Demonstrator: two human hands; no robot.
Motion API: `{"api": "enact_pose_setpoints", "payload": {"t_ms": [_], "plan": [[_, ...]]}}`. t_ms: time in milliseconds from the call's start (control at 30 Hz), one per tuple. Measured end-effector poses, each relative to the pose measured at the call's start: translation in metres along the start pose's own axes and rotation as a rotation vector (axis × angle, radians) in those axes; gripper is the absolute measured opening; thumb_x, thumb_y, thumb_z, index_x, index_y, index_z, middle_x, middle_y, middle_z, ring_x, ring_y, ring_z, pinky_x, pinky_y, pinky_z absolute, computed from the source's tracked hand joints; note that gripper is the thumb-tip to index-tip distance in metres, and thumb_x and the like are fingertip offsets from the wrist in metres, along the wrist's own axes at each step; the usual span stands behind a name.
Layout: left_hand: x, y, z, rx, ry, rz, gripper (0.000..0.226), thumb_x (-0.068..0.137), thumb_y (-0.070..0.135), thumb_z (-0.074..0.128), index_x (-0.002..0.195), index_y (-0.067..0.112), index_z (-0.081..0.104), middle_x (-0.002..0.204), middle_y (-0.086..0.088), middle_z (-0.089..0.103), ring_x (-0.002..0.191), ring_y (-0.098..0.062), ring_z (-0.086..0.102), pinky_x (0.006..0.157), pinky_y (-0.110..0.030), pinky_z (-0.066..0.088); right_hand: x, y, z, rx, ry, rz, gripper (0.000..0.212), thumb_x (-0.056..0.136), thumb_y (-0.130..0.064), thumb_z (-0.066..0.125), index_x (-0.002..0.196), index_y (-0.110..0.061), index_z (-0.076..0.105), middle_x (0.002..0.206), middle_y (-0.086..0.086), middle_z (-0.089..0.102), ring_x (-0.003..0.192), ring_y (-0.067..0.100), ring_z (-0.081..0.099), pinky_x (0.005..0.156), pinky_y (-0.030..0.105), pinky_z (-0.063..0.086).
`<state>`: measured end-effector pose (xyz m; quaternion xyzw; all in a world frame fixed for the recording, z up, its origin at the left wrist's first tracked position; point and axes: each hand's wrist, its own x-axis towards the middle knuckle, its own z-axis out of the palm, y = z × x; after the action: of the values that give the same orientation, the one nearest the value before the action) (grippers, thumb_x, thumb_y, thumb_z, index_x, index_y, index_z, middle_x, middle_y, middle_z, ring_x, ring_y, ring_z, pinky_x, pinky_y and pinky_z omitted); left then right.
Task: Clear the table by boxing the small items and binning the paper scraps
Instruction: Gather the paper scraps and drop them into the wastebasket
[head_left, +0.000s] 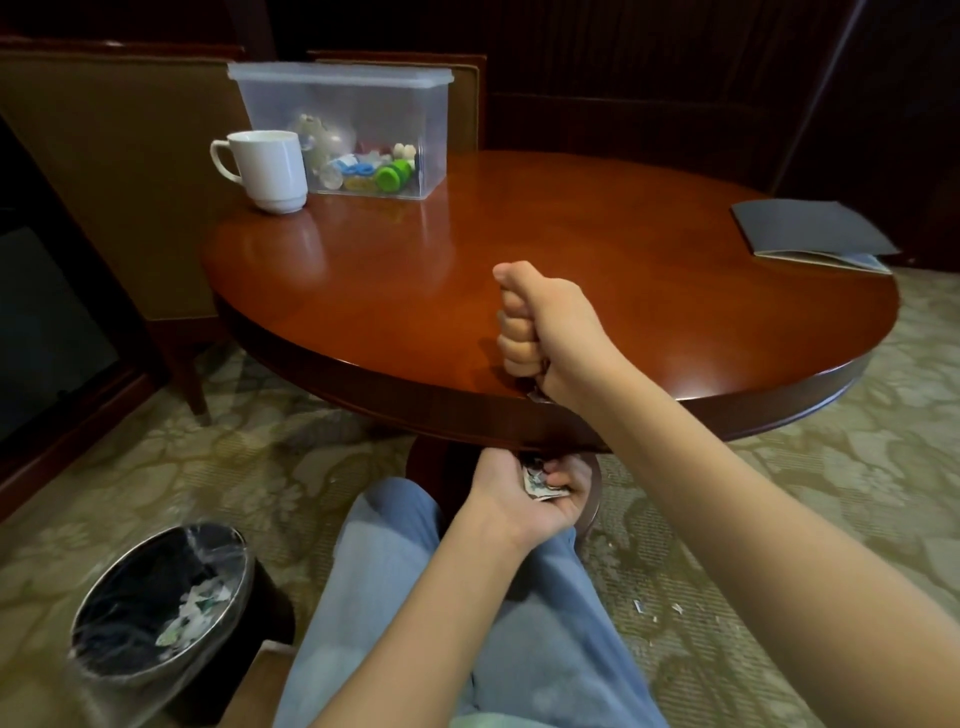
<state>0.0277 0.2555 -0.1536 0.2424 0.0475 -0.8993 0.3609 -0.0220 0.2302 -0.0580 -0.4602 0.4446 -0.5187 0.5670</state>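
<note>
At the near edge of the round reddish-brown wooden table (571, 223)
The right hand (545, 332) rests there clenched in a fist; the left hand (524, 499), just below, grips torn white paper scraps (537, 486).

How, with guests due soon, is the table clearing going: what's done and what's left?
Done: the small items sit in the lidded clear box, and some scraps lie in the bin. In hand: the left hand holds paper scraps below the table edge; the right hand is fisted at that edge, one scrap under it. Left: binning that handful and the bits on the carpet.
</note>
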Motion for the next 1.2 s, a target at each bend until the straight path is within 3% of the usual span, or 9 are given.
{"api": "enact_pose_setpoints", "payload": {"t_ms": [200,367,600,800,1033,1200], "plan": [[-0.001,-0.001,-0.002,-0.028,0.039,-0.018,0.016,0.074,0.008,0.037,0.059,0.007,0.042,0.048,-0.002,0.030,0.028,-0.014,0.033,0.031,-0.010,0.028,-0.005,0.001,0.002,0.007,-0.015,0.015,0.048,0.098,-0.019,0.037,0.052,-0.019,0.023,0.035,-0.009,0.019,0.026,0.005,0.015,0.035,0.009,0.012],[-0.002,-0.002,0.000,-0.058,0.046,0.024,0.010,0.066,0.004,0.037,0.058,0.009,0.040,0.059,0.001,0.032,0.042,-0.011,0.030,0.034,-0.010,0.031,-0.013,0.002,0.005,-0.001,-0.019,0.027,0.048,0.098,-0.020,0.037,0.052,-0.019,0.023,0.035,-0.009,0.019,0.026,0.006,0.015,0.035,0.009,0.012],[-0.005,-0.004,0.001,-0.013,-0.014,0.026,0.007,0.069,0.007,0.044,0.063,0.007,0.047,0.063,0.004,0.035,0.031,-0.012,0.035,0.035,-0.009,0.032,-0.020,0.003,0.003,0.066,-0.013,0.009,0.049,0.098,-0.020,0.038,0.052,-0.019,0.024,0.034,-0.009,0.020,0.026,0.006,0.015,0.034,0.009,0.014],[-0.009,-0.002,-0.002,0.010,-0.007,0.014,0.013,0.070,0.005,0.041,0.057,0.007,0.043,0.047,0.000,0.036,0.029,-0.011,0.035,0.034,-0.011,0.027,-0.022,0.003,0.005,0.141,-0.005,0.007,0.048,0.098,-0.020,0.037,0.052,-0.019,0.024,0.034,-0.009,0.020,0.027,0.006,0.015,0.036,0.013,0.011],[-0.016,0.002,-0.028,-0.043,-0.046,-0.050,0.033,0.074,0.010,0.044,0.042,0.008,0.037,0.044,-0.001,0.034,0.028,-0.015,0.035,0.029,-0.012,0.029,-0.021,0.009,0.018,0.209,-0.027,0.023,0.049,0.098,-0.020,0.038,0.051,-0.019,0.024,0.035,-0.009,0.019,0.026,0.005,0.014,0.035,0.012,0.011],[-0.039,0.017,-0.037,-0.094,-0.055,0.051,0.030,0.073,0.015,0.045,0.044,0.009,0.037,0.042,-0.001,0.035,0.028,-0.013,0.034,0.033,-0.011,0.024,-0.016,0.019,0.049,0.201,-0.098,0.073,0.049,0.097,-0.022,0.039,0.050,-0.019,0.025,0.033,-0.009,0.021,0.025,0.005,0.016,0.033,0.009,0.013]]}}
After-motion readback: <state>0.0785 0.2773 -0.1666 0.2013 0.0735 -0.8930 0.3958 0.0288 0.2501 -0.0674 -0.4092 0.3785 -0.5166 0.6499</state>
